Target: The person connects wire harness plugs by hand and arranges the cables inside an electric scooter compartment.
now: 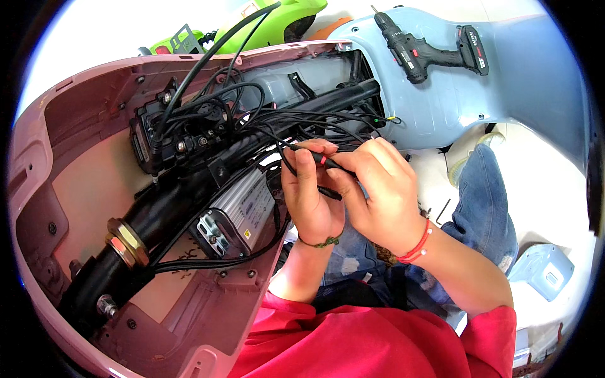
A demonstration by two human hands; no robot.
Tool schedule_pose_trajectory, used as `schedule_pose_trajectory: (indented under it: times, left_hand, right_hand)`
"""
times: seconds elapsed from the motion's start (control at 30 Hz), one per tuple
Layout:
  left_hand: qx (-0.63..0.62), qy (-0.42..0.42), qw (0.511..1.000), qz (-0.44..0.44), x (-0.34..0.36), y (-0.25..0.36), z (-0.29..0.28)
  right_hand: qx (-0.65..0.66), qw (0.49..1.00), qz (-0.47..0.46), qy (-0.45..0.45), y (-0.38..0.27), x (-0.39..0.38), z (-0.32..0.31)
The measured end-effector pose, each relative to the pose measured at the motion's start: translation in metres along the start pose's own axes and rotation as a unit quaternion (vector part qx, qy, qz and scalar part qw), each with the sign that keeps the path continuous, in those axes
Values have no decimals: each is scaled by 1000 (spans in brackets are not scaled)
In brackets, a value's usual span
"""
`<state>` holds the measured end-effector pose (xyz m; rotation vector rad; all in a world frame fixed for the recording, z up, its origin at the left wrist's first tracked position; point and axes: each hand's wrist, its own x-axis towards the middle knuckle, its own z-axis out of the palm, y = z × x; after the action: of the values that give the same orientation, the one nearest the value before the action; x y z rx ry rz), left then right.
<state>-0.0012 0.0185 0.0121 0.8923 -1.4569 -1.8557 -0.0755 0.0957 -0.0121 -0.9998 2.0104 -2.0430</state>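
Both hands meet over the edge of an opened pink vehicle body (75, 91). My left hand (310, 195) is closed, thumb and fingers pinching a black cable connector (323, 160) with a red ring. On the connector's other end my right hand (382, 179) is closed too, its thumb and index finger together. Just below, a second black cable end (329, 193) shows between the hands; what holds it is hidden. Behind my fingers runs a tangle of black cables (277, 120). Beside the left hand sits a silver finned metal box (242, 211) with black leads.
A black frame tube (154, 214) with a brass-coloured nut (128, 242) crosses the body. On the light blue panel (435, 104) lies a black cordless drill (428, 50). Green bodywork (271, 25) stands behind. A hex key (443, 210) and small blue part (545, 272) lie at right.
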Motion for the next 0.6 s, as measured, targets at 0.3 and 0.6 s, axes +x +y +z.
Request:
schedule_pose_trajectory:
  times: [0.3,0.6]
  left_hand:
    - [-65,-26,997,-31,0,3,-2]
    - [-42,-23,998,-43,2,-3,0]
  right_hand:
    - [13,998,-46,42,2,-3,8]
    - [-32,998,-11,48,-1,-4,10]
